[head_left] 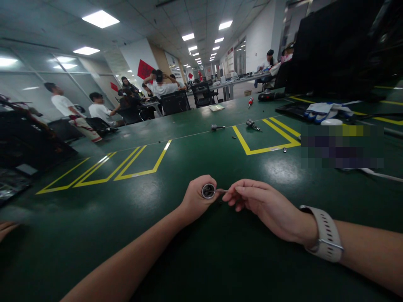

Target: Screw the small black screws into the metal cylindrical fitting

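Observation:
My left hand [198, 193] is wrapped round a hollow metal cylinder [204, 197], its round open end facing me. The inside of the cylinder looks dark, and its details are too small to make out. My right hand [255, 195], with a pale watch strap on the wrist, pinches a thin metal rod [223, 191] between thumb and fingers. The rod lies level and reaches left to the cylinder's open end; I cannot tell how far inside its tip goes. Beneath the fingers, a tiny dark piece [221, 203] rests on the table.
On the green table [176, 251] lie two metal cylinders with shafts [217, 127] [252, 123], small loose pieces [284, 149], a red-handled tool [250, 102] and gloves [327, 111]. Yellow tape [201, 161] marks areas. Another person's hand [8, 228] shows at the left edge.

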Available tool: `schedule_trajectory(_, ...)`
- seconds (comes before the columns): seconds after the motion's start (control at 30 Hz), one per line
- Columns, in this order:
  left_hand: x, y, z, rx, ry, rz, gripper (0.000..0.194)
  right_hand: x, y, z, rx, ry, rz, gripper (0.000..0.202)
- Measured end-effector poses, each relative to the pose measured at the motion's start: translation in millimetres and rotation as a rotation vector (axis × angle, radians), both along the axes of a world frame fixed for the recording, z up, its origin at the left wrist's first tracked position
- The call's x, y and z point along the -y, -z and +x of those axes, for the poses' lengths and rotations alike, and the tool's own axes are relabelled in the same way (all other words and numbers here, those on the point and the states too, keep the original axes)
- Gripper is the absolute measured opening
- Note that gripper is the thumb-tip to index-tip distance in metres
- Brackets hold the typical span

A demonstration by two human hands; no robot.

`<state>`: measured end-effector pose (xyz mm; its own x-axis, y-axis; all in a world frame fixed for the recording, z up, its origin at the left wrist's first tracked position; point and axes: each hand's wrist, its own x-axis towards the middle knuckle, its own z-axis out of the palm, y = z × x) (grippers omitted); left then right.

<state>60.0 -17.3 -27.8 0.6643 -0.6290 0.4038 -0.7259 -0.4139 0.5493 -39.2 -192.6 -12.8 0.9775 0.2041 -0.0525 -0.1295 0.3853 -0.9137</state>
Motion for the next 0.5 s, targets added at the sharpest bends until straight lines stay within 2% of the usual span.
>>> schedule_trajectory(0.13, 2.5, -0.7, -1.3, 0.050, -0.049, 0.027, 0.020, -1.2, 1.0, -2.7, 0.078, 0.072, -0.140, 0.016)
schedule_trajectory(0.23, 3.5, -1.7, -3.4, 0.117, -0.054, 0.098, 0.020, -2.4, 1.2, -3.5, 0.105, 0.071, -0.232, 0.015)
schedule_trajectory(0.33, 3.0, -1.6, -3.6, 0.126, -0.048, 0.098, 0.019, -2.7, 0.4, -2.3, 0.067, 0.058, -0.194, 0.016)
schedule_trajectory(0.5, 0.4, -0.1, 0.3, 0.022, -0.027, 0.013, 0.020, -1.4, -2.3, -0.4, 0.023, 0.016, -0.083, 0.015)
